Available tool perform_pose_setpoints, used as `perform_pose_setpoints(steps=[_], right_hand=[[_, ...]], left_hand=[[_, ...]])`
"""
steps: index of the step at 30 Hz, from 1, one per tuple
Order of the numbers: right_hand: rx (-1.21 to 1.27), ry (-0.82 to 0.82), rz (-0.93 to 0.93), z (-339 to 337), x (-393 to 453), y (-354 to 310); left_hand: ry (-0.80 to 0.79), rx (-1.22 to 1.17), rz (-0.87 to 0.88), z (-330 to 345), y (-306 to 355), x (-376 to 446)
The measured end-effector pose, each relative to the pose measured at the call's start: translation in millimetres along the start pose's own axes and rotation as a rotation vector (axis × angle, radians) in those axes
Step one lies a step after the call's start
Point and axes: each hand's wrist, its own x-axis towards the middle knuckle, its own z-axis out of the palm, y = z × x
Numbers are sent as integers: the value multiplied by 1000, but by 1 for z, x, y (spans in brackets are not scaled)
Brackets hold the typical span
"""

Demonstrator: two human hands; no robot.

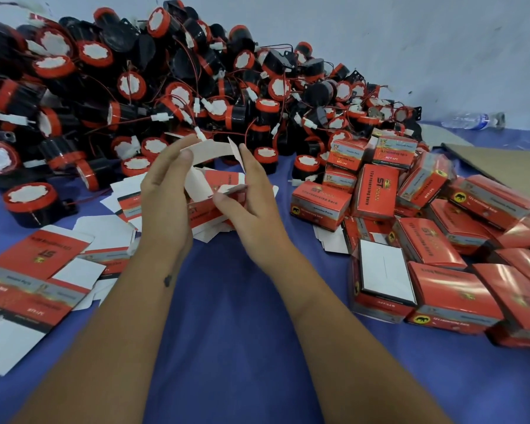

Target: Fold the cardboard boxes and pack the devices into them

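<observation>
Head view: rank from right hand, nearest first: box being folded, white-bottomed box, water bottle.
1. Box being folded, held at the right hand.
2. White-bottomed box, to its right, nearer the camera.
3. Water bottle, far right by the wall.

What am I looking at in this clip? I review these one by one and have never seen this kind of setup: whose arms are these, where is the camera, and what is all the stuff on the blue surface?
There is no machine here. One wide-angle camera sits on a person's head and looks forward and down, so the two bare arms are that person's own.

The left hand and right hand hold a half-folded cardboard box between them, its white flaps still open; the exact grip of each hand is hard to make out.

On the blue cloth:
a big heap of black and red round devices with thin wires, at the back;
flat unfolded boxes on the left;
finished red boxes piled on the right;
a plastic water bottle lying at the far right by the wall.
</observation>
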Motion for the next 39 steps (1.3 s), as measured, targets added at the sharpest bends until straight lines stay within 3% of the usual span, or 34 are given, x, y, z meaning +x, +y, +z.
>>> perform_pose_setpoints(steps=[5, 8, 14, 23, 29, 35, 39], right_hand=[[-64, -35, -36, -6, 1, 9], [-110, -22, -33, -7, 3, 9], [72, 124, 38, -8, 8, 3], [341, 91, 228, -18, 10, 9], [349, 91, 240, -14, 11, 9], [308, 104, 236, -15, 12, 12], [248, 152, 187, -10, 12, 9]], left_hand=[[-86, -64, 91, -2, 7, 4], [-165, 47, 135, -4, 8, 6], [-319, 257, 99, 2, 5, -3], [-217, 302, 118, 8, -7, -8], [-160, 102, 1, 7, -7, -6], [-252, -80, -197, 7, -3, -5], [-251, 177, -2, 12, -10, -12]])
